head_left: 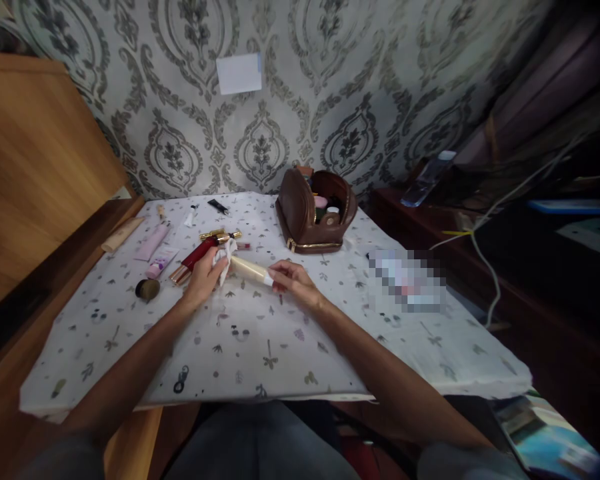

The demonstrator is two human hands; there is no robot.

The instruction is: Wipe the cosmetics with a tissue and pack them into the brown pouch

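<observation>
My right hand (296, 283) grips the white cap end of a pale yellow cosmetic tube (250, 270), which is tilted slightly down to the right above the cloth. In my left hand (205, 275) is a crumpled white tissue (225, 259), pressed to the tube's other end. Just behind and left of that hand lie dark red cosmetic tubes (199, 257) with gold ends and some gold-coloured sticks (220, 235). The brown makeup bag (310, 223) stands unzipped behind my right hand, with several small items inside.
A printed white cloth (250, 360) covers the table. On the left lie a purple-and-white tube (161, 262), a lilac tube (153, 241), a beige tube (123, 235) and a round dark item (147, 289). Small tubes lie farther back. A water bottle (427, 179) and cables are at the right.
</observation>
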